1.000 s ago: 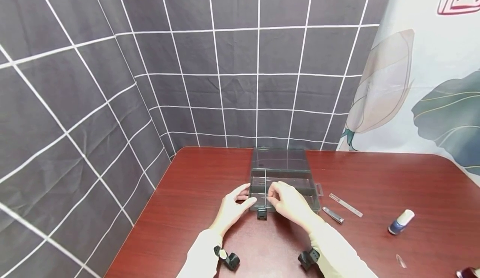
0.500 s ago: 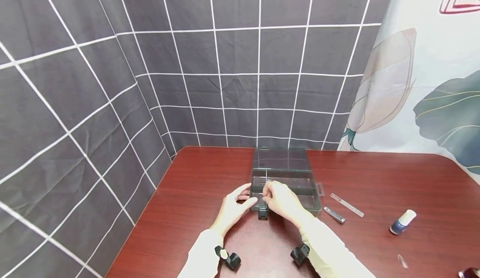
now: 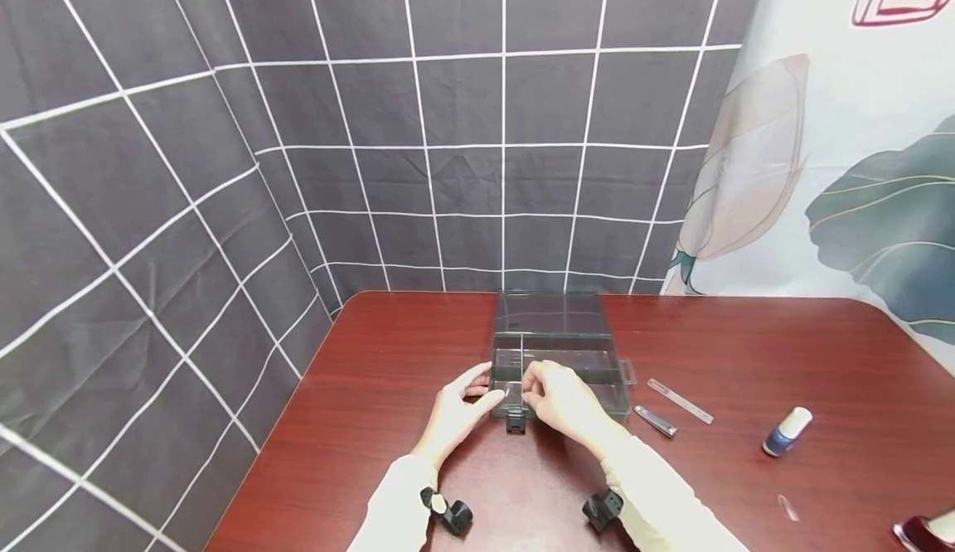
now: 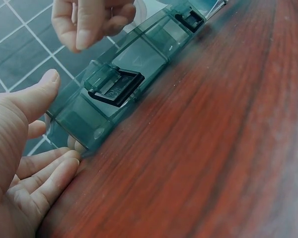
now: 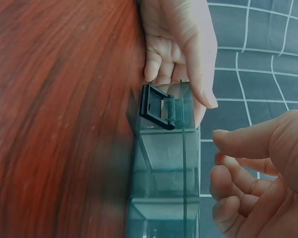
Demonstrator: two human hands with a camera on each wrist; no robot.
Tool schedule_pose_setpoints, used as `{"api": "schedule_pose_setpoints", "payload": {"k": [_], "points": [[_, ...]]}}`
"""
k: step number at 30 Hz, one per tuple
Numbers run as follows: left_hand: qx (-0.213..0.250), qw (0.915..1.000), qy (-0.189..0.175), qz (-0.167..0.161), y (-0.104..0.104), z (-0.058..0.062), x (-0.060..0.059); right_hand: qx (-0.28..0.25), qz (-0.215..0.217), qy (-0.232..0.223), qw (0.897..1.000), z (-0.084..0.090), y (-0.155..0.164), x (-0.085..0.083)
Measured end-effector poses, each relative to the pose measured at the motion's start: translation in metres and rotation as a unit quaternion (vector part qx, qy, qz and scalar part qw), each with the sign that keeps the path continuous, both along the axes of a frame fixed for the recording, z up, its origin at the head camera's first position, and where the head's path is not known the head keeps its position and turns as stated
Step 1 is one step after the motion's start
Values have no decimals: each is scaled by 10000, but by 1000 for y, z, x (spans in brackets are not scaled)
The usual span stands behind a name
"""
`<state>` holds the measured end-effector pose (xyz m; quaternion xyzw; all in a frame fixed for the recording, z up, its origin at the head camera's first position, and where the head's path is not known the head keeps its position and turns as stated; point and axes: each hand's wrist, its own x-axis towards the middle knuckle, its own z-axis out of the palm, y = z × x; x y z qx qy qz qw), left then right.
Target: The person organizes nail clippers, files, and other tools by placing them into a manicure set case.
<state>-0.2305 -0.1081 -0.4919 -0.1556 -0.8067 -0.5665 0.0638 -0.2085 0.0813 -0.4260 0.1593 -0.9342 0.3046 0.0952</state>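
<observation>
A transparent smoky-green compartment box (image 3: 548,355) stands on the table with its lid (image 3: 550,313) raised at the back. My left hand (image 3: 457,409) rests at its front left corner, fingers along the side and thumb over the near rim. In the left wrist view those fingertips touch the box wall (image 4: 79,121). Above the front row, beside the thin divider, hovers my right hand (image 3: 561,399). Its fingers are loosely curled, and nothing shows between thumb and forefinger in the right wrist view. A small pale sliver (image 3: 508,390) shows in the front left compartment.
Right of the box lie a nail clipper (image 3: 656,421) and a slim clear nail file (image 3: 681,401). Farther right are a blue nail polish bottle (image 3: 787,432), a clear curved nail-like piece (image 3: 787,508) and a dark red bottle (image 3: 923,530) at the edge. A black latch (image 3: 516,421) projects at the box front.
My right hand has moved left across the divider, then slightly back right. The pale sliver now shows in the front left compartment. My left hand has stayed at the corner.
</observation>
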Motion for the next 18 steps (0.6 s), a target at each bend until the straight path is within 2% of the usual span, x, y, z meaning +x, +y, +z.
{"api": "schedule_pose_setpoints", "payload": {"k": [7, 18], "points": [[25, 10000, -37, 26, -2, -1, 1, 51, -211, 108, 9997, 3, 7, 12], [122, 9999, -64, -9, 0, 0, 0, 296, -192, 356, 9987, 3, 22, 28]]}}
